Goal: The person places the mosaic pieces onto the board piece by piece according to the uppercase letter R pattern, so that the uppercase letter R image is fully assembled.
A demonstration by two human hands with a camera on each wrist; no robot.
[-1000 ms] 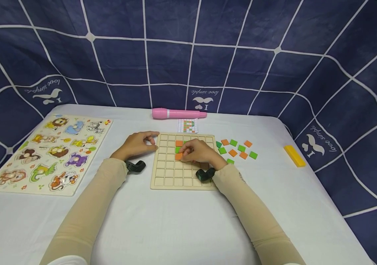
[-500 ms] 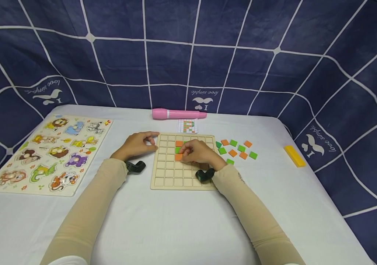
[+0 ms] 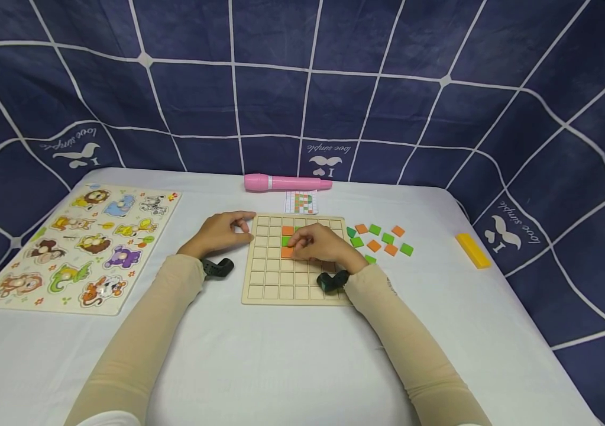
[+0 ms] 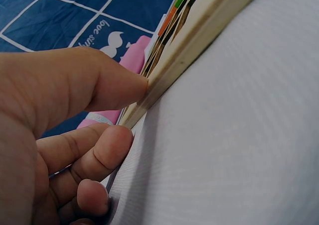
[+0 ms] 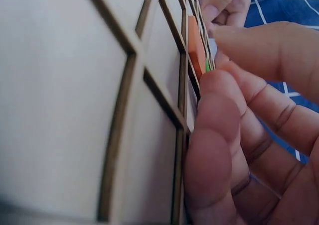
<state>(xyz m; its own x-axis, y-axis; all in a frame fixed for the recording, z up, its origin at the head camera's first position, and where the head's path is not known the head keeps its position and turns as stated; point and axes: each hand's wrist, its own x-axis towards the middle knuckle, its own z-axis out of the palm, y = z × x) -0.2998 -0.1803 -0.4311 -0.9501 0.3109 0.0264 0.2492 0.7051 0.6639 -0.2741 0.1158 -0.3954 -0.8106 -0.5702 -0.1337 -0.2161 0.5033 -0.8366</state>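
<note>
A wooden grid board [image 3: 257, 281] lies flat, with orange and green square tiles set in its upper middle cells. My left hand [image 3: 222, 229] is at the board's upper left corner. Its thumb [image 4: 122, 88] touches the side edge, while the other fingers bend loosely beside it near the cloth. Over the middle of the board is my right hand [image 3: 319, 244], fingers bent, tips beside an orange tile [image 3: 287, 252]. Up close, this orange tile [image 5: 196, 48] sits in a cell against the fingertips, and no tile shows between the fingers. The right hand hides several cells.
Several loose green and orange tiles [image 3: 374, 246] lie right of the board. Behind it are a small pattern card [image 3: 302, 202] and a pink marker-shaped stick [image 3: 291, 183]. An animal puzzle board [image 3: 75, 248] is at the left, a yellow block [image 3: 473, 251] at the far right.
The right hand and wrist have shifted slightly to the right, uncovering a little more of the orange tile. The left hand and the board stay in place.
</note>
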